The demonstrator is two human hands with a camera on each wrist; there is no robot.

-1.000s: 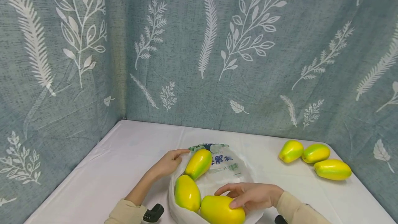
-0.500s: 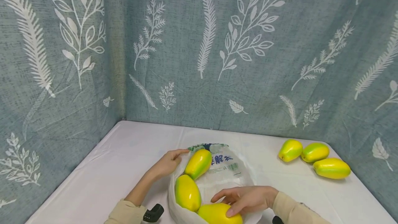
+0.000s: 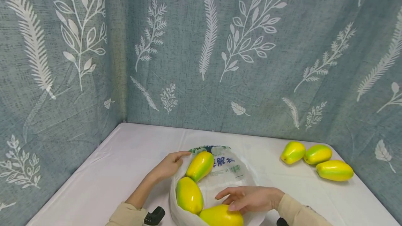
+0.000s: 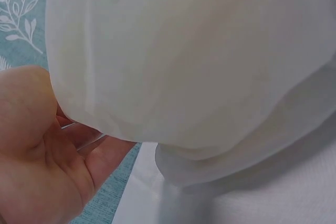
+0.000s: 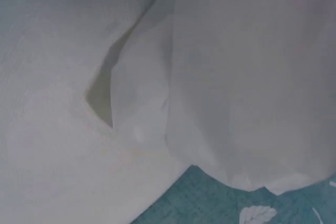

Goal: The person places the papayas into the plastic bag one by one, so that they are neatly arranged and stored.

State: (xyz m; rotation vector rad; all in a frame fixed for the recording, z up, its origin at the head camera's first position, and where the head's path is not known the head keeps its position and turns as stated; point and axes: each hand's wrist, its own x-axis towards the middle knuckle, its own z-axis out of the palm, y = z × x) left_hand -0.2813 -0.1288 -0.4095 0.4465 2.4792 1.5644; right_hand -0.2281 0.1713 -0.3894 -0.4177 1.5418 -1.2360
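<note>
A white plastic bag (image 3: 248,173) with printed lettering stands with its mouth facing up. My left hand (image 3: 171,165) pinches its rim at the far left; the left wrist view has this hand (image 4: 58,166) against the bag's outer side (image 4: 184,66). Inside the bag are three yellow-green papayas: one at the back (image 3: 200,166), one at the left (image 3: 190,195) and one at the front (image 3: 220,216). Over the front papaya, my right hand (image 3: 254,198) has its thumb at the fruit's top and its fingers loosely extended. The right wrist view shows only the bag's outside (image 5: 236,87), not the hand.
Three more papayas, a left one (image 3: 293,152), a middle one (image 3: 318,154) and a front one (image 3: 335,170), lie at the table's back right. A white cloth covers the table (image 3: 141,142). Leaf-patterned curtains (image 3: 188,97) enclose the back and sides.
The front papaya has gone lower into the bag with my right hand. Over the last half second the fruit stays put while the hand rises slightly and its fingers loosen. My left hand keeps its place.
</note>
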